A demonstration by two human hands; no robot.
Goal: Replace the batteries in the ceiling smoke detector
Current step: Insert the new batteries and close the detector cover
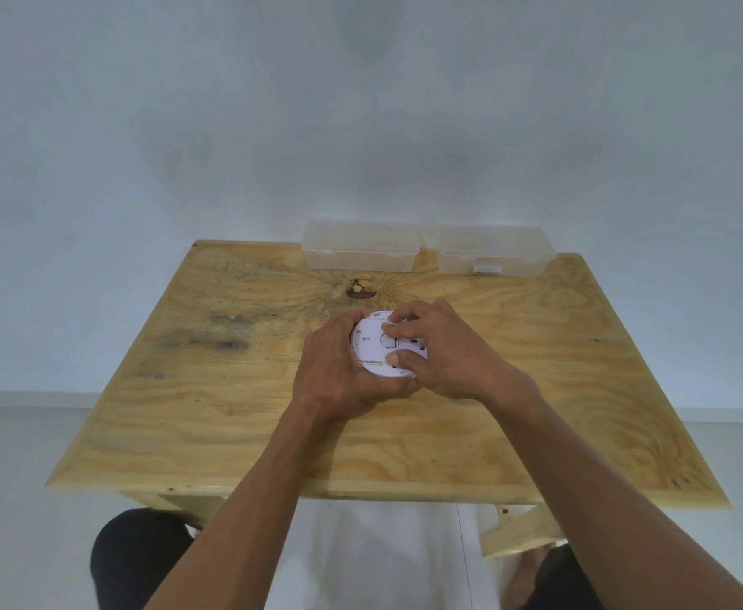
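Observation:
A round white smoke detector (371, 345) lies back side up near the middle of the wooden table (237, 389). My left hand (338, 372) wraps around its left rim and holds it in place. My right hand (440, 350) rests over its right half, with thumb and fingers pressed on the back face around the battery compartment. Whether a battery sits under the fingers cannot be seen.
Two clear plastic lidded boxes stand at the table's far edge, the left box (360, 246) and the right box (490, 250), which holds a small pale object. A dark knot (359, 289) marks the wood. A white wall rises behind the table.

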